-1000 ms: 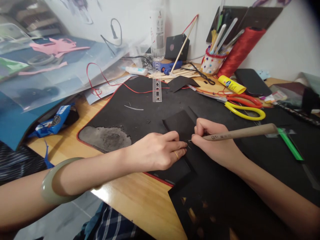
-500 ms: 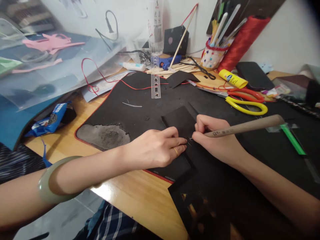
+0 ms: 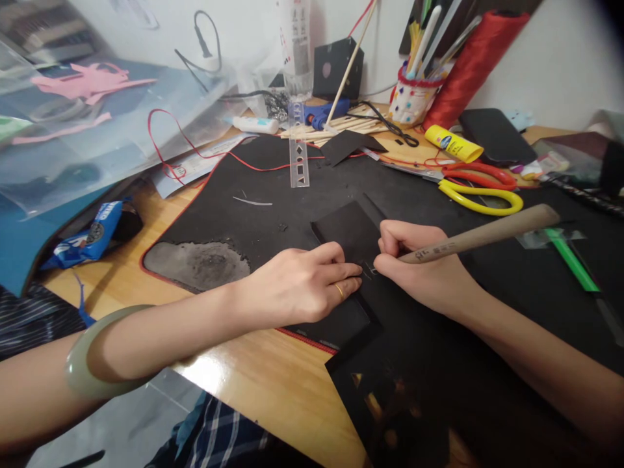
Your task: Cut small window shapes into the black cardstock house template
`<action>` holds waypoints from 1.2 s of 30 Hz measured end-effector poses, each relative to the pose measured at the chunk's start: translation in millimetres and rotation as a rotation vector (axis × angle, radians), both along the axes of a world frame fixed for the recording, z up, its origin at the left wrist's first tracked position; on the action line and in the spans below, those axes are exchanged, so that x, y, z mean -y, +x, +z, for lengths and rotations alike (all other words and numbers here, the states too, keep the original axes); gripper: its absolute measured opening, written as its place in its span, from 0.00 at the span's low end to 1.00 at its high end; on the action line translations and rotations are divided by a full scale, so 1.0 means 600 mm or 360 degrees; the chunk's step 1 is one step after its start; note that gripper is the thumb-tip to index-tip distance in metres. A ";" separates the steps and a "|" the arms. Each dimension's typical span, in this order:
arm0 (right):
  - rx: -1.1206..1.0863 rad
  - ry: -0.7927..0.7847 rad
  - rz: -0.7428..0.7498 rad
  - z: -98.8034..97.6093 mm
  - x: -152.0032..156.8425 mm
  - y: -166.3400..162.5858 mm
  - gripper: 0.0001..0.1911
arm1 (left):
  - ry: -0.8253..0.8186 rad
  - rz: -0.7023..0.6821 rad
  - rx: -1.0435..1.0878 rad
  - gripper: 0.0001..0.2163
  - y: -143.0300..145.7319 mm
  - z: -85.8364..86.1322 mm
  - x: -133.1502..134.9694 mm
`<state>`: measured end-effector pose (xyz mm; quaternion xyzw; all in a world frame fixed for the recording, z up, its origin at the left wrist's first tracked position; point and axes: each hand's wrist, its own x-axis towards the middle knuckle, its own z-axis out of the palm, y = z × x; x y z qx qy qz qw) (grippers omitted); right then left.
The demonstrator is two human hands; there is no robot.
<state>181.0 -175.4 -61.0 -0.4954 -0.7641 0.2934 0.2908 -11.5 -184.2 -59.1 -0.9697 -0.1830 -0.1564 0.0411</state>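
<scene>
Nearest the desk's front edge, a jade-green bangle [image 3: 92,364] sits on the left forearm and a big black paper sheet [image 3: 414,390] hangs over that edge. Just past it, the left hand [image 3: 302,283] lies flat, fingers pressed together, pinning a black card [image 3: 348,234] mid-way across the black mat [image 3: 273,175]. The right hand [image 3: 419,266] pinches a wooden-handled tool [image 3: 478,234] pen-style, with the tip on the card right by the left fingertips. I can't make out the tip itself. Compared with a second ago both hands have barely budged, so it looks like slow, fiddly work on one spot. Further back are yellow-handled scissors [image 3: 453,193], a clear ruler [image 3: 298,156] and a red thread spool [image 3: 468,65] at the far edge.
</scene>
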 end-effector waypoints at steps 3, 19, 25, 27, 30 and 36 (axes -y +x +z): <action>-0.0005 -0.0014 0.0005 0.001 0.000 0.000 0.15 | 0.0006 -0.0010 0.0005 0.14 -0.001 -0.001 0.000; -0.0022 -0.0059 -0.0006 0.004 0.003 0.001 0.14 | -0.0084 -0.0040 0.0070 0.14 0.000 -0.003 -0.002; -0.0027 -0.0047 0.0004 0.003 0.002 -0.001 0.13 | -0.0128 -0.0040 0.0096 0.11 0.003 -0.003 -0.001; -0.0044 -0.0066 0.0007 0.003 0.002 0.000 0.13 | -0.0145 -0.0046 0.0088 0.11 0.004 -0.003 -0.001; -0.0189 -0.0145 -0.0054 0.002 0.002 0.003 0.13 | -0.0154 -0.0044 0.0073 0.11 0.009 -0.002 -0.003; -0.0746 -0.0214 -0.0311 -0.011 -0.008 0.012 0.13 | -0.0179 0.0223 -0.0001 0.13 0.030 0.005 -0.003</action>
